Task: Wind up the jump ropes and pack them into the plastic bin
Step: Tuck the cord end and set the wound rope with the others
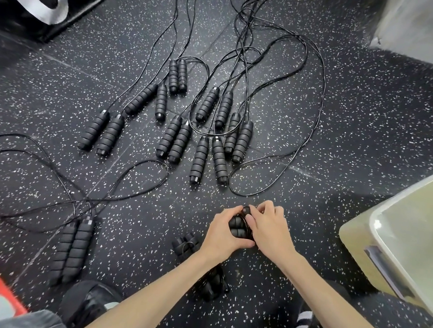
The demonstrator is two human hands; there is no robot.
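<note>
Forearms: both are reaching forward from the bottom edge, over the speckled floor [337, 135].
Floor: it is carrying many unwound jump ropes [207, 128], their black handles lying in pairs and their cords looping away to the far side.
Plastic bin [357, 236]: it is standing at the right edge, near the hands.
Pair of handles [73, 249]: it is lying at the left, with its cord still loose.
Left hand [223, 232]: its fingers are curling around a wound rope bundle [238, 226].
Right hand [269, 229]: its fingertips are pinching the cord at the top of the same bundle.
Small bundles: one wound bundle [185, 245] is lying just left of the left wrist, another [214, 284] is lying between the forearms.
</note>
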